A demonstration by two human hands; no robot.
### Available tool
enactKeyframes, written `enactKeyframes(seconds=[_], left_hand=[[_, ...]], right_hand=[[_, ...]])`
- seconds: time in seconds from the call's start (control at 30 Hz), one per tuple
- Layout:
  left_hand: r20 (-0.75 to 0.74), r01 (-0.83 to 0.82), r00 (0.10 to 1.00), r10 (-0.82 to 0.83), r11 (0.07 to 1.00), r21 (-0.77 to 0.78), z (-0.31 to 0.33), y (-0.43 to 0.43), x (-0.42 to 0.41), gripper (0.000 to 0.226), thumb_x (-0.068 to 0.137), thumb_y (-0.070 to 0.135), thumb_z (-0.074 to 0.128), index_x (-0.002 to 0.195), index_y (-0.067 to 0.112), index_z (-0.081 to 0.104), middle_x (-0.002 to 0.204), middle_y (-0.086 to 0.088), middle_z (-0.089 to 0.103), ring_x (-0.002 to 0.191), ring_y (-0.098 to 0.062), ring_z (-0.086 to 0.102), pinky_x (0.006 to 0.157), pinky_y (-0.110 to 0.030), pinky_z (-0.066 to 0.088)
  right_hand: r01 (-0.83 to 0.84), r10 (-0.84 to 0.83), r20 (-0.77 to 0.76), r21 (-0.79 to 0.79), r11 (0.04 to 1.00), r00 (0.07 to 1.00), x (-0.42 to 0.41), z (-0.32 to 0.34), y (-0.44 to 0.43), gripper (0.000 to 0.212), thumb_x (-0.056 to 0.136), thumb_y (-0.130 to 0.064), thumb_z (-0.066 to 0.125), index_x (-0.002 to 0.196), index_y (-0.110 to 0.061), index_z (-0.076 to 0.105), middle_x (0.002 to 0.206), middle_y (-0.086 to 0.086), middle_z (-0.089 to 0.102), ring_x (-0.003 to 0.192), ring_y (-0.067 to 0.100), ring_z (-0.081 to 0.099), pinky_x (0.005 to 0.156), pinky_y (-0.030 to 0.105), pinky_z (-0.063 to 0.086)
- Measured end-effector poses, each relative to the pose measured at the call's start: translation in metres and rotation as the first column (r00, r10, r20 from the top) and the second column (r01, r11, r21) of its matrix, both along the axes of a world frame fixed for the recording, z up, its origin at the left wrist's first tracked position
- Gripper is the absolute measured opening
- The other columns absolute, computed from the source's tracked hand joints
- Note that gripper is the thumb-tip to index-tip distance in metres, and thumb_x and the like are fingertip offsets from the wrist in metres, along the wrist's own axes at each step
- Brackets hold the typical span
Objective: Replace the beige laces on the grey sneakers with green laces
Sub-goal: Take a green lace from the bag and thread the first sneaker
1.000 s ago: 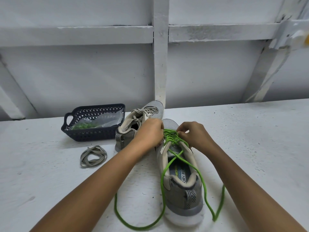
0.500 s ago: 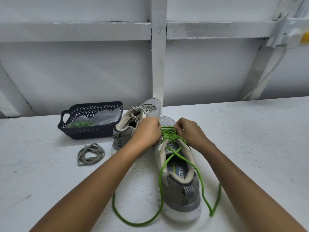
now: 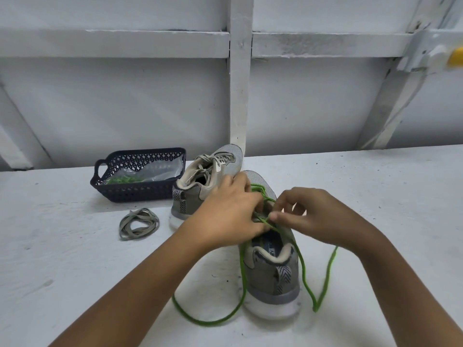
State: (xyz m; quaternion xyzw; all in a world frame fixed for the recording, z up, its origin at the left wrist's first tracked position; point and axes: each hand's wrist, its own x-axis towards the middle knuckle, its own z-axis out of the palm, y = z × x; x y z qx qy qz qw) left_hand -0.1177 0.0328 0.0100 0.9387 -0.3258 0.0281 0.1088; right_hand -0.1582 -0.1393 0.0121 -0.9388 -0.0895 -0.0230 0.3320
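Note:
A grey sneaker (image 3: pixel 271 276) stands heel toward me in the middle of the white table, part laced with a green lace (image 3: pixel 241 279) whose long ends loop onto the table on both sides. My left hand (image 3: pixel 230 216) lies over the shoe's tongue and pinches the lace. My right hand (image 3: pixel 310 216) pinches the same lace just to the right, above the shoe's opening. A second grey sneaker (image 3: pixel 200 189) with its beige lace (image 3: pixel 200 169) still in it lies behind, to the left.
A dark plastic basket (image 3: pixel 140 189) at the back left holds a clear bag with green lace inside. A removed beige lace (image 3: pixel 139 224) lies coiled in front of it. A white framed wall (image 3: pixel 238 96) closes off the table's far edge.
Both hands have drawn back toward me from the toe end to the shoe's opening. The right hand has lifted off the shoe, pulling the lace; the right loose end has swung up.

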Motion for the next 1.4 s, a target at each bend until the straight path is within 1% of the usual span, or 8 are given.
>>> enactKeyframes(seconds=[0.2, 0.37, 0.47, 0.63, 0.7, 0.8, 1.07, 1.4], left_hand=[[0.137, 0.003, 0.991, -0.012, 0.998, 0.066, -0.003, -0.008, -0.004, 0.021, 0.088, 0.025, 0.049, 0.103, 0.016, 0.061, 0.117, -0.003, 0.036, 0.111, -0.025, 0.032, 0.096, -0.036, 0.034], [-0.235, -0.063, 0.972, 0.016, 0.979, -0.193, -0.002, -0.002, 0.003, 0.007, 0.089, 0.025, 0.054, 0.085, 0.022, 0.059, 0.110, 0.003, 0.038, 0.115, -0.016, 0.031, 0.094, -0.024, 0.027], [-0.452, -0.169, 0.892, -0.007, 0.922, -0.347, -0.003, 0.001, 0.004, 0.018, 0.088, 0.024, 0.062, 0.071, 0.028, 0.057, 0.113, 0.004, 0.043, 0.114, -0.010, 0.037, 0.088, -0.019, 0.025], [-0.571, -0.254, 0.809, -0.138, 0.795, -0.551, -0.005, 0.006, 0.002, 0.010, 0.087, 0.015, 0.065, 0.084, 0.007, 0.069, 0.102, 0.006, 0.049, 0.091, 0.012, 0.049, 0.078, -0.005, 0.034], [-0.546, -0.245, 0.821, -0.169, 0.759, -0.603, -0.006, 0.004, 0.000, 0.010, 0.087, 0.010, 0.064, 0.084, 0.001, 0.068, 0.090, 0.008, 0.049, 0.076, 0.017, 0.050, 0.069, 0.003, 0.035], [-0.491, -0.251, 0.865, -0.106, 0.756, -0.605, -0.011, 0.001, 0.000, 0.014, 0.085, 0.014, 0.067, 0.074, 0.021, 0.064, 0.101, 0.004, 0.050, 0.100, 0.000, 0.052, 0.086, -0.005, 0.037], [-0.084, -0.044, 0.996, -0.010, 0.793, -0.607, -0.031, 0.001, -0.001, 0.002, 0.079, 0.033, 0.058, 0.081, 0.033, 0.057, 0.088, 0.016, 0.047, 0.102, -0.017, 0.049, 0.093, -0.038, 0.038], [0.119, 0.103, 0.992, -0.033, 0.750, -0.654, -0.047, 0.004, 0.003, 0.011, 0.079, 0.038, 0.051, 0.089, 0.033, 0.057, 0.082, 0.025, 0.049, 0.088, -0.008, 0.047, 0.081, -0.044, 0.040]], right_hand=[[-0.027, 0.024, -0.013, -0.234, 0.972, 1.000, -0.004, -0.002, 0.006, 0.016, 0.086, -0.025, 0.064, 0.076, -0.036, 0.058, 0.087, -0.013, 0.047, 0.073, 0.002, 0.050, 0.061, 0.013, 0.037], [0.051, -0.045, 0.050, -0.128, 0.990, 0.998, -0.010, 0.000, 0.011, 0.012, 0.091, -0.023, 0.056, 0.082, -0.031, 0.055, 0.086, -0.009, 0.061, 0.080, 0.009, 0.057, 0.071, 0.026, 0.046], [0.085, -0.083, 0.051, -0.038, 0.996, 0.995, -0.011, -0.002, 0.015, 0.011, 0.091, -0.022, 0.058, 0.084, -0.030, 0.058, 0.077, -0.013, 0.062, 0.072, -0.001, 0.057, 0.059, 0.009, 0.041], [0.111, -0.111, -0.002, 0.055, 0.992, 0.994, -0.008, -0.002, 0.015, 0.016, 0.087, -0.015, 0.060, 0.091, -0.030, 0.065, 0.074, -0.015, 0.065, 0.065, 0.001, 0.060, 0.057, 0.011, 0.042], [0.116, -0.114, -0.022, 0.140, 0.983, 0.993, -0.007, -0.003, 0.016, 0.019, 0.085, -0.014, 0.066, 0.092, -0.030, 0.059, 0.072, -0.009, 0.068, 0.061, 0.008, 0.063, 0.051, 0.012, 0.043], [0.140, -0.133, -0.048, 0.192, 0.971, 0.990, -0.003, -0.006, 0.020, 0.021, 0.084, -0.016, 0.069, 0.100, -0.026, 0.060, 0.070, -0.005, 0.067, 0.047, 0.003, 0.058, 0.046, 0.012, 0.044], [0.085, -0.080, 0.070, -0.082, 0.993, 0.994, 0.006, 0.000, 0.019, 0.011, 0.084, -0.027, 0.068, 0.090, -0.020, 0.075, 0.054, -0.013, 0.049, 0.049, 0.000, 0.045, 0.049, 0.012, 0.035], [-0.165, 0.167, -0.001, -0.155, 0.974, 0.986, 0.024, 0.005, 0.010, 0.014, 0.082, -0.024, 0.070, 0.075, -0.035, 0.067, 0.086, -0.008, 0.048, 0.068, -0.002, 0.046, 0.062, 0.013, 0.035]])
